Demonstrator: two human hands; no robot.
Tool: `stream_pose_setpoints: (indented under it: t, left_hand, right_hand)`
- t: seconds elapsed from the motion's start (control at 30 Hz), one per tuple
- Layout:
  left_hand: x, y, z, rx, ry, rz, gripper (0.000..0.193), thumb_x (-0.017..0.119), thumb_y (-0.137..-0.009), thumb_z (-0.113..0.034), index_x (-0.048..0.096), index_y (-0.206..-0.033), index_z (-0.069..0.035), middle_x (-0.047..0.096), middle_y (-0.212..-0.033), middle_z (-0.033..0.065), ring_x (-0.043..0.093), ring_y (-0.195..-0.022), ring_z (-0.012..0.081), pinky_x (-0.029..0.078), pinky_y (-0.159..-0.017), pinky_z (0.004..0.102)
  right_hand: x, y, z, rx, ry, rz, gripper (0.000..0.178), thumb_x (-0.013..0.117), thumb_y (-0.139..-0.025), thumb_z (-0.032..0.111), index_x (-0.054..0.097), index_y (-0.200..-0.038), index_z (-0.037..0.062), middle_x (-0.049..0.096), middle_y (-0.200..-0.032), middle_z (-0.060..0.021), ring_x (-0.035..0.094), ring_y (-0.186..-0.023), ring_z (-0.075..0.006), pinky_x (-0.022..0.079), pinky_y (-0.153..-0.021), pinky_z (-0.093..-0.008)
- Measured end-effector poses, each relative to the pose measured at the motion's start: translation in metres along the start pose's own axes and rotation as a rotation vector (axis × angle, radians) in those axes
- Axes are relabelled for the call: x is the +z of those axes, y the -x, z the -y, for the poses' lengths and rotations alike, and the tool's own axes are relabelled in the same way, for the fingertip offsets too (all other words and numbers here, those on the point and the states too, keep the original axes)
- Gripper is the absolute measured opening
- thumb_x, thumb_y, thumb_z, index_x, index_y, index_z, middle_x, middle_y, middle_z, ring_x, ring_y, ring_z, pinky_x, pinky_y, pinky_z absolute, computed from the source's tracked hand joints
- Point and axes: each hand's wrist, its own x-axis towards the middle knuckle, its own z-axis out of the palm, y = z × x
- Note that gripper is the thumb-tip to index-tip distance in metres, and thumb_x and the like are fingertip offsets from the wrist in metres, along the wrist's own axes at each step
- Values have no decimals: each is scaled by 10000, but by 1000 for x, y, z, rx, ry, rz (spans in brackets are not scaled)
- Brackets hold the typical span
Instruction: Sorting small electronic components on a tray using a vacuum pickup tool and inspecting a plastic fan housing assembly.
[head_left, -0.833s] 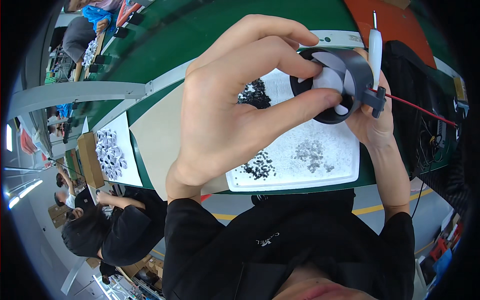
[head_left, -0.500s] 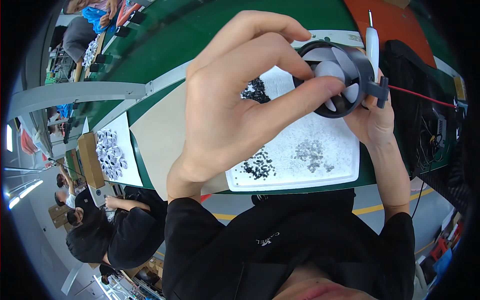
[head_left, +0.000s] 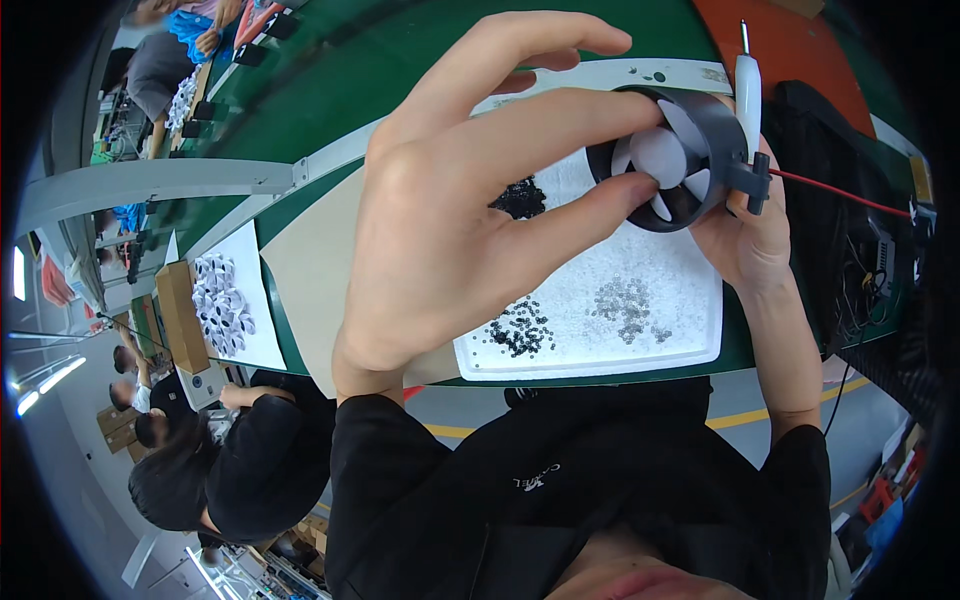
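In front of me is a small axial fan, a black ring-shaped housing [head_left: 722, 135] around a grey bladed impeller [head_left: 660, 157]. My right hand [head_left: 745, 240] grips the housing from behind and the right; most of its fingers are hidden. A white pen-shaped tool [head_left: 747, 95] with a thin metal tip pointing up stands at the same hand, partly covered by the fan. My left hand [head_left: 440, 220] reaches over from the left. Its thumb rests at the impeller's hub and its index finger on the blades near the upper rim, while the other fingers stay raised.
Below the hands lies a white tray [head_left: 590, 365] with small black rings [head_left: 520, 328] and clear rings [head_left: 622, 305]. Several white-grey impellers [head_left: 222, 310] sit on white paper at left, beside a cardboard strip [head_left: 180, 318]. A red wire [head_left: 840, 193] runs right, towards a black bag [head_left: 810, 240]. Co-workers sit at left.
My left index finger has straightened and moved up and right to the upper rim. The thumb has drawn slightly back left, widening the gap between them. The right hand holds nearly still.
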Motion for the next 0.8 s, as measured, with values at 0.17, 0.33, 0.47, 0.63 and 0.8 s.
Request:
stream_pose_setpoints:
  t: [0.17, 0.33, 0.47, 0.63, 0.8]
  left_hand:
    - [0, 0, 3, 24, 9, 8, 259, 823, -654, -15, 747, -902, -17, 678, -1123, 130, 657, -989, 230, 510, -832, 338]
    - [0, 0, 5, 45, 24, 21, 254, 821, -655, -21, 750, -899, -31, 678, -1130, 120, 656, -979, 229, 514, -805, 333]
    - [1, 1, 6, 64, 31, 31, 250, 820, -656, -27, 752, -897, -41, 677, -1135, 112, 655, -972, 227, 516, -784, 329]
    - [0, 1, 6, 91, 46, 46, 246, 818, -657, -33, 754, -894, -55, 677, -1142, 102, 654, -963, 226, 520, -757, 324]
    - [-10, 3, 8, 114, 60, 60, 242, 816, -658, -40, 757, -891, -68, 677, -1149, 92, 653, -954, 224, 523, -729, 319]
  right_hand:
    - [-2, 3, 2, 131, 54, -36, 830, 836, -756, 375, 420, -1437, 142, 589, -1305, -110, 551, -1274, -295, 456, -1089, -500]
    - [0, 1, 3, 151, 3, 13, 833, 836, -751, 403, 435, -1433, 141, 579, -1333, -112, 546, -1280, -292, 448, -1098, -489]
    - [-3, 0, 2, 145, 2, 22, 810, 833, -749, 421, 466, -1413, 137, 579, -1339, -116, 544, -1282, -294, 440, -1105, -480]
    - [-1, 0, 3, 154, 9, -16, 782, 836, -747, 404, 490, -1395, 135, 587, -1326, -125, 546, -1283, -296, 430, -1112, -479]
    - [1, -1, 5, 162, 18, 1, 763, 821, -756, 373, 482, -1395, 127, 588, -1317, -136, 552, -1276, -305, 445, -1095, -484]
